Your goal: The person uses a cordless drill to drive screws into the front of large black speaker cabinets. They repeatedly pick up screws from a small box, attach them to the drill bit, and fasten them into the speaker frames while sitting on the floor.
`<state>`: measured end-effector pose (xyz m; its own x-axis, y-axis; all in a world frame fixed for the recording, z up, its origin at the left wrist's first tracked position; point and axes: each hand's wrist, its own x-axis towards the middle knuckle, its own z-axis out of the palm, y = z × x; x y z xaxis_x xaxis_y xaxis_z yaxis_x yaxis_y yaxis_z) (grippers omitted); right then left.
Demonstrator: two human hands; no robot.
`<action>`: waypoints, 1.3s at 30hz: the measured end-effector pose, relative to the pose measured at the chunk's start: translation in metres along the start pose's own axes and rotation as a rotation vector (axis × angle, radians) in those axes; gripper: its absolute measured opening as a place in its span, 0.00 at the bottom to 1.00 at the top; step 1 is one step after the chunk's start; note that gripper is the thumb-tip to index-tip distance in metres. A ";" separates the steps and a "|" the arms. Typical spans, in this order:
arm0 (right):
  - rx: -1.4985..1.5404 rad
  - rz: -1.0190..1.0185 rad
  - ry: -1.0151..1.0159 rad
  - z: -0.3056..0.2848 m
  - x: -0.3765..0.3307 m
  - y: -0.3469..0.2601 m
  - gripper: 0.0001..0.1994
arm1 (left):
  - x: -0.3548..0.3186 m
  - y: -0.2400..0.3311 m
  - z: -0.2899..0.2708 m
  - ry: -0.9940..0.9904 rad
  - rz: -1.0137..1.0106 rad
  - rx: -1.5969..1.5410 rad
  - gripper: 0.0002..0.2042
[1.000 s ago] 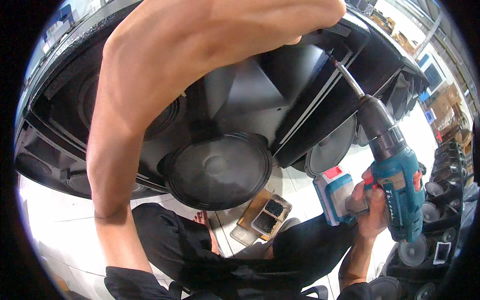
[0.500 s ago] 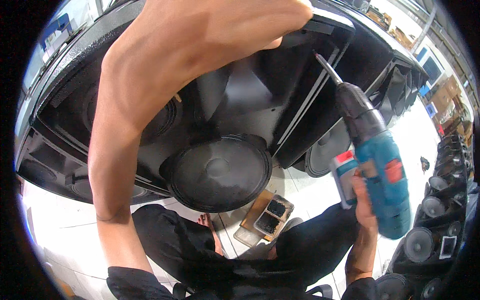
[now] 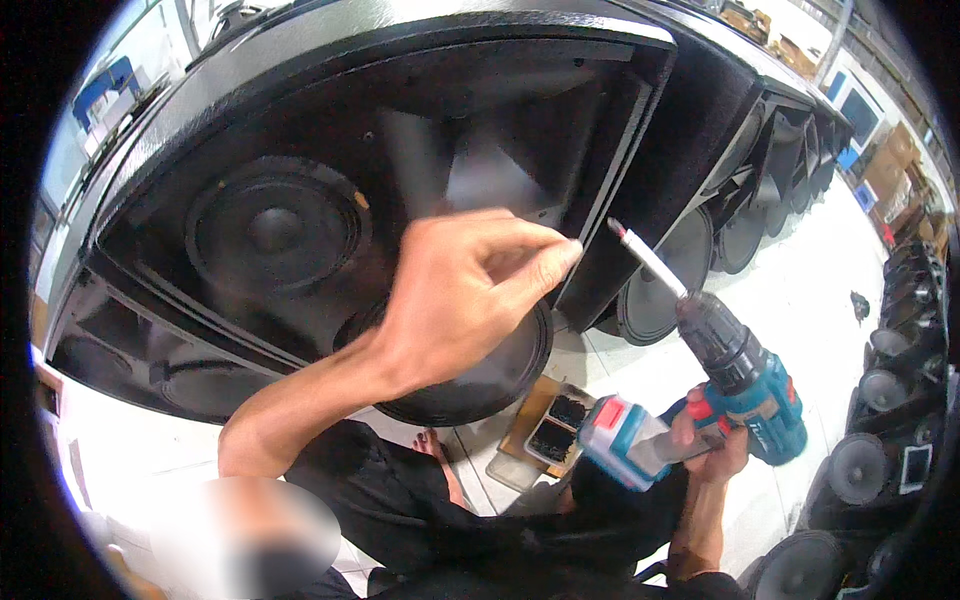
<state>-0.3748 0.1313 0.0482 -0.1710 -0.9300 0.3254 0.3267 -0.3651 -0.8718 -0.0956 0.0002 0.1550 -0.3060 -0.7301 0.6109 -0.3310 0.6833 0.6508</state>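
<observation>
Black cabinet: a large speaker cabinet (image 3: 330, 110) fills the upper half of the view, its open face holding a round woofer (image 3: 275, 228) near its left side.
Left hand: the left hand (image 3: 455, 290) is raised before the cabinet's right inner wall, fingers curled with thumb and forefinger pressed together; whether they pinch anything is too small to tell.
Right hand: the right hand (image 3: 710, 450) is wrapped around the grip of a teal cordless drill (image 3: 735, 385).
Drill: its long bit (image 3: 648, 258) points up-left, its tip just beside the cabinet's right front edge.
Floor: a small tray (image 3: 555, 430) lies on the white floor (image 3: 800, 300) below the cabinet, near the drill's battery.
Right edge: loose speaker drivers (image 3: 860, 465) lie in a row.
</observation>
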 end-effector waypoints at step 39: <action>0.703 0.408 -0.056 -0.013 0.003 0.038 0.34 | -0.019 -0.035 0.019 -0.323 -0.665 -0.914 0.13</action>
<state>-0.3748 0.1149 0.0115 0.1288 -0.9895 0.0660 0.8637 0.0792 -0.4978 -0.0952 -0.0101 0.1124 -0.5698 -0.8213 -0.0278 0.2128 -0.1802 0.9603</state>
